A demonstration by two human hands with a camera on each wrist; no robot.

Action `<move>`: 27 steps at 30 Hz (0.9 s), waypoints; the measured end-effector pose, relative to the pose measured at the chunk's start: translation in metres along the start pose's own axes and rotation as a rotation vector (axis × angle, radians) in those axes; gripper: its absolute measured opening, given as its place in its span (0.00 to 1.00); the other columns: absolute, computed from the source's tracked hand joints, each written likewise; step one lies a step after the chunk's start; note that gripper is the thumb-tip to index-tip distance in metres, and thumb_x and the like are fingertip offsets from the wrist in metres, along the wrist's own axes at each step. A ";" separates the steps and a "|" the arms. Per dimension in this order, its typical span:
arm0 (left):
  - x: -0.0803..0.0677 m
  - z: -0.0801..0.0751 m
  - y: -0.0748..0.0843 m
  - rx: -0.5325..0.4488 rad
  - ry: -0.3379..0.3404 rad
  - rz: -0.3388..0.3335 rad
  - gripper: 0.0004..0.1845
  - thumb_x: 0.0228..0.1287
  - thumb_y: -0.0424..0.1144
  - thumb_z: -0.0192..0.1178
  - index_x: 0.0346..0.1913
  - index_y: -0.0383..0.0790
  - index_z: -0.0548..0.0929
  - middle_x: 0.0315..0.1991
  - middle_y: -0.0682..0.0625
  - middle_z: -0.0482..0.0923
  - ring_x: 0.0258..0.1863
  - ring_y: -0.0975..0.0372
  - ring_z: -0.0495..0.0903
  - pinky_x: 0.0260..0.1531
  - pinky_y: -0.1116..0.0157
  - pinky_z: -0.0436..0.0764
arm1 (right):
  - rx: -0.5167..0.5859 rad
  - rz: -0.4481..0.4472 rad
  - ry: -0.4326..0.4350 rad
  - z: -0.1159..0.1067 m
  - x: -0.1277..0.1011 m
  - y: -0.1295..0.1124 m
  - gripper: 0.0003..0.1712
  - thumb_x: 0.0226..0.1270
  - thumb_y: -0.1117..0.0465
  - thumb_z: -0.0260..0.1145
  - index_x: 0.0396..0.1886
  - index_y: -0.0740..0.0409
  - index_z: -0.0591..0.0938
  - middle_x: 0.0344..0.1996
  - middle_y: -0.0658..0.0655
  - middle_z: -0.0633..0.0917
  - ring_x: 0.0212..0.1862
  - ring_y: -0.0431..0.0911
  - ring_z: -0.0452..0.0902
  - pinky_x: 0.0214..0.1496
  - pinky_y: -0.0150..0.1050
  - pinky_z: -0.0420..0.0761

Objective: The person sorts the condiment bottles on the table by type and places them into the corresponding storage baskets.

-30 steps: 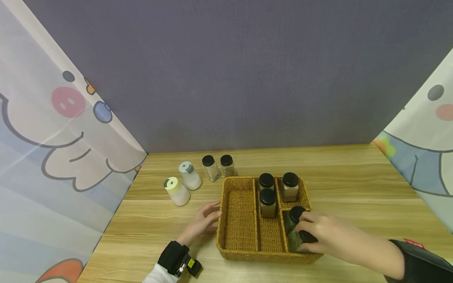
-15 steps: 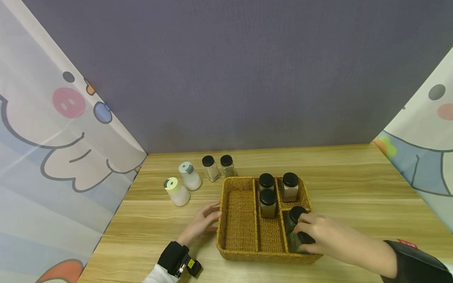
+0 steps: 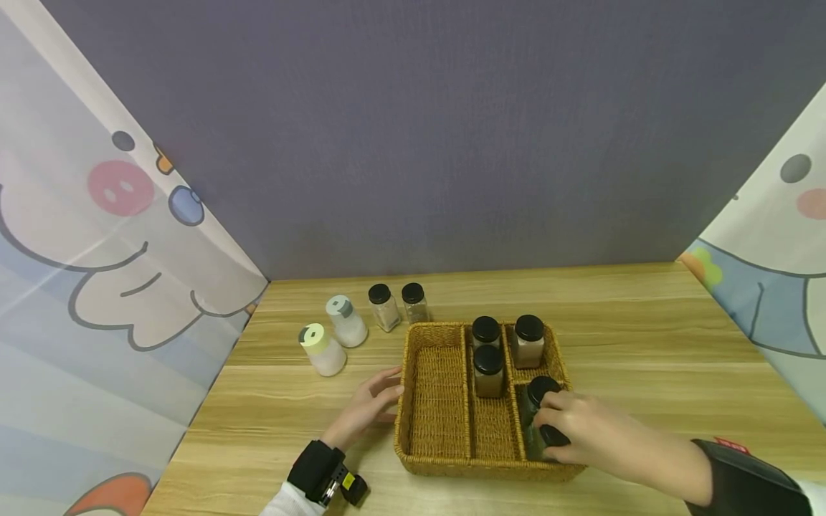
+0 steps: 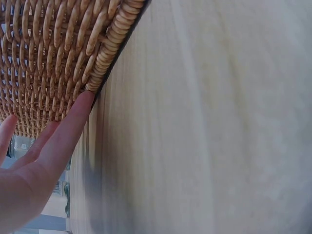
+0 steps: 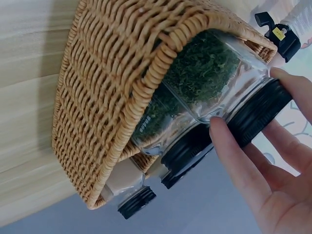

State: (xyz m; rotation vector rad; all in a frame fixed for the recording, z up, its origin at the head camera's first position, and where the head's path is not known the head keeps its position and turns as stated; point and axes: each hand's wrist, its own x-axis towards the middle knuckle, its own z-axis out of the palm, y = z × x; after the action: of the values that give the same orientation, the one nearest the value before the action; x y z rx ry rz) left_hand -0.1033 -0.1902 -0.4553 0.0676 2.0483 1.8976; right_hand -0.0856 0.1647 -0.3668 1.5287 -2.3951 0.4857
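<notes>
Broad tabletop beyond the basket, left hand relaxed against its edge, right hand around jar lid.

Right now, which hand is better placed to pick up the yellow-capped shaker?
Left, likely: the left hand touches the basket, holding nothing, close to the shaker; the right hand grips a jar at the basket's right.

Basket on worktop, left hand against its left wall. Front-right compartment: near jar, right hand on its lid; far jar just behind. Back-right: single jar. Middle: two jars, one behind the other. Outside, by back-left corner: jar pair, two shakers left of it.
</notes>
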 end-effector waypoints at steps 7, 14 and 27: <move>0.000 0.000 0.000 0.006 0.001 -0.002 0.32 0.62 0.44 0.54 0.65 0.34 0.57 0.60 0.30 0.58 0.52 0.43 0.69 0.42 0.55 0.78 | 0.000 0.002 -0.028 0.004 0.000 0.001 0.15 0.38 0.53 0.74 0.26 0.53 0.80 0.24 0.45 0.73 0.22 0.32 0.67 0.19 0.20 0.68; 0.000 0.000 0.000 0.023 0.009 0.008 0.32 0.62 0.44 0.54 0.65 0.35 0.57 0.60 0.31 0.58 0.53 0.44 0.68 0.43 0.55 0.78 | 0.012 0.003 -0.020 0.007 -0.001 0.001 0.15 0.38 0.54 0.74 0.26 0.53 0.80 0.24 0.45 0.73 0.22 0.30 0.66 0.18 0.19 0.66; 0.000 0.001 0.001 0.027 0.017 0.009 0.32 0.62 0.44 0.54 0.65 0.35 0.57 0.60 0.31 0.58 0.53 0.44 0.68 0.44 0.56 0.77 | 0.023 0.027 -0.025 0.012 -0.004 -0.002 0.16 0.37 0.57 0.75 0.28 0.55 0.81 0.25 0.45 0.73 0.23 0.30 0.65 0.19 0.19 0.66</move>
State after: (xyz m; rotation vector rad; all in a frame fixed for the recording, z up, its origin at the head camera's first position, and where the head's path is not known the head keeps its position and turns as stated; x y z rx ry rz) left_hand -0.1030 -0.1891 -0.4547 0.0672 2.0881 1.8825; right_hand -0.0822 0.1625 -0.3789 1.5234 -2.4402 0.5046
